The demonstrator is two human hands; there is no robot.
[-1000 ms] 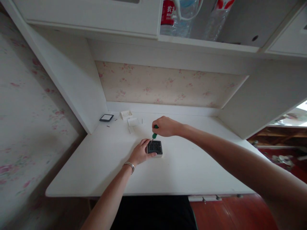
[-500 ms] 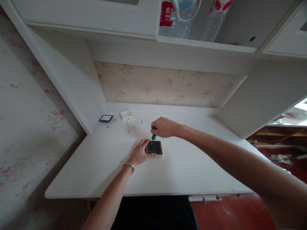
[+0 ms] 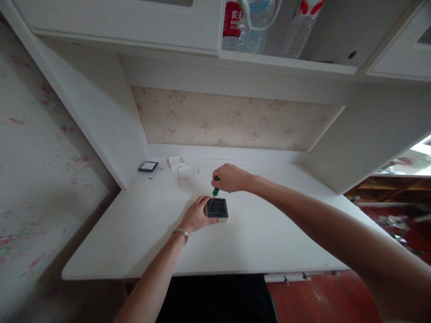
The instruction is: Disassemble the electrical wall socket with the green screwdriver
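Observation:
A small dark square box [image 3: 217,208] with a white base lies on the white desk [image 3: 141,233] near its middle. My left hand [image 3: 195,216], a bangle on its wrist, is closed on the box's left side and holds it down. My right hand [image 3: 230,178] is wrapped round the green handle of a screwdriver [image 3: 215,192]. The screwdriver stands tilted, its thin tip down at the box's top left corner.
At the back left of the desk lie a small black-framed square plate [image 3: 148,166], white plastic parts [image 3: 182,167] and a few tiny screws. Water bottles [image 3: 242,22] stand on the shelf overhead. Cabinet walls close in both sides; red floor shows to the right.
My right hand has turned slightly on the screwdriver, hiding more of the green handle. The left hand and the box have stayed in place.

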